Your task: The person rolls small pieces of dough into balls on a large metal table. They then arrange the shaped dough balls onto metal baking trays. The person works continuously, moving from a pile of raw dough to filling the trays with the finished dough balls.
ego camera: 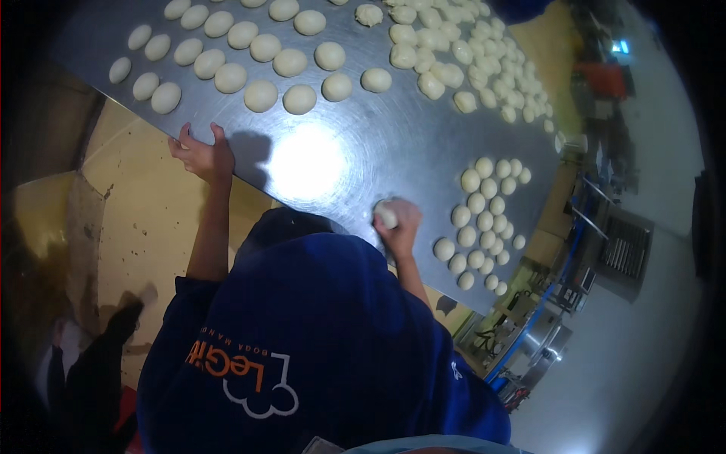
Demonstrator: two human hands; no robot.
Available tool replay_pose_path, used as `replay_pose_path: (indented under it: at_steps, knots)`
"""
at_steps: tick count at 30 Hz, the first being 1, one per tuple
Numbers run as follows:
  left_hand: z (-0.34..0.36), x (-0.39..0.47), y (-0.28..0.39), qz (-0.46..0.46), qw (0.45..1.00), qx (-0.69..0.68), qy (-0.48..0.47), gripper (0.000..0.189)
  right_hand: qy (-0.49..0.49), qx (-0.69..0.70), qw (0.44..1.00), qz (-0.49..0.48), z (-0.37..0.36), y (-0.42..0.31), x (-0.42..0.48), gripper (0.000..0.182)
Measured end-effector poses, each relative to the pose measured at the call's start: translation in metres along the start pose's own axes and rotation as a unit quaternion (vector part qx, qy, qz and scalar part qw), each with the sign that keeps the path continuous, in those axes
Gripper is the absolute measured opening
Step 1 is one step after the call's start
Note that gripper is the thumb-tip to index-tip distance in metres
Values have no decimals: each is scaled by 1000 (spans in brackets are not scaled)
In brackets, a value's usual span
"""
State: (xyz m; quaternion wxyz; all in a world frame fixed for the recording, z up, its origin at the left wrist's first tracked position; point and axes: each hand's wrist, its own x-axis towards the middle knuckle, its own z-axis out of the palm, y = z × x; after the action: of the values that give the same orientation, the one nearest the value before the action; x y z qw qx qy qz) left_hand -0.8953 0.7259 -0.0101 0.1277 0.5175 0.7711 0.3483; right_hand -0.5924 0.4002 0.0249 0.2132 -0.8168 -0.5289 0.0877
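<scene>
My right hand (404, 222) is cupped around a pale dough ball (385, 216) near the front edge of the metal table (351, 136). That hand is slightly blurred, and its fingers partly hide the ball. At the table's front edge, my left hand (205, 156) is raised with its fingers apart and nothing in it. Beyond the left hand, rounded dough balls (261, 96) lie in rows. Smaller smooth balls (476, 203) form a group to the right of my right hand.
A heap of rougher dough pieces (448, 74) covers the far right of the table. On the right stand a rack of trays (624, 249) and a steel vessel (547, 346). Another person (96, 369) in dark clothing is at the lower left, on the yellowish floor (136, 187).
</scene>
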Motion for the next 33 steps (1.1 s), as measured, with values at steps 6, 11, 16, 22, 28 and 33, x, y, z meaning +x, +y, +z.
replay_pose_path:
  at_steps: [6,11,16,22,28,33]
  knots:
    - [2,5,-10,51,999,12,1,66,230,-37,967,107,0,-1,107,65]
    - [5,4,-16,72,997,15,15,65,44,-4,998,-51,9,-31,104,45]
    - [9,1,-17,81,996,-24,42,59,93,93,991,-13,-18,35,64,28]
    - [8,-1,-14,117,990,1,75,54,157,-34,986,-36,-6,1,171,31]
    - [4,0,-8,73,996,-12,53,54,91,74,992,-34,-13,50,97,24]
    - [8,2,-6,94,994,1,56,54,277,-57,959,-35,-17,42,196,23]
